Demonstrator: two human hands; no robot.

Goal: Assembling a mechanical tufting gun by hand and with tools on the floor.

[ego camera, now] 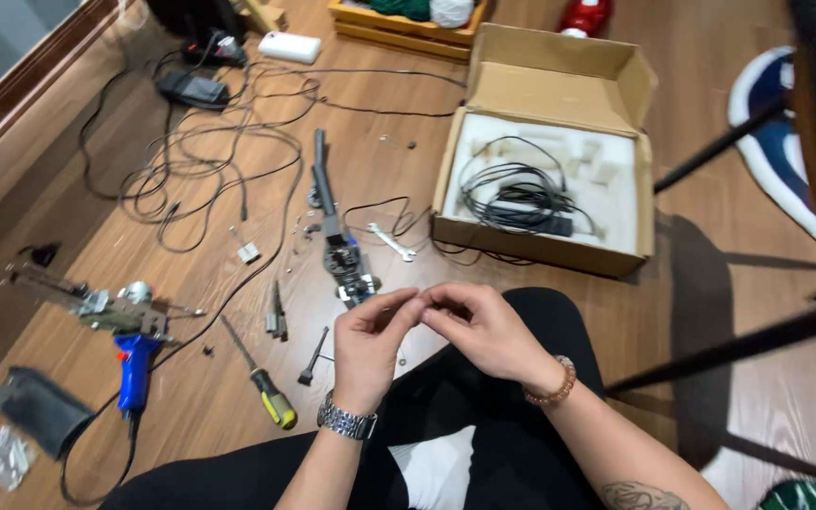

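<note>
Left hand (pixel 370 335), right hand (pixel 479 326) fingertips pinched together.

Left hand (pixel 367 345) and right hand (pixel 484 331) meet fingertip to fingertip above the lap, pinching something too small to make out. On the wooden floor (pixel 191 397) ahead lie a screwdriver (pixel 259 374), a blue-handled tool (pixel 120 326), tangled cables (pixel 200 161) and an open cardboard box (pixel 545 151).

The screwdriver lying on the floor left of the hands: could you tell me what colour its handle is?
The screwdriver has a yellow and black handle, seen in the head view.
</note>
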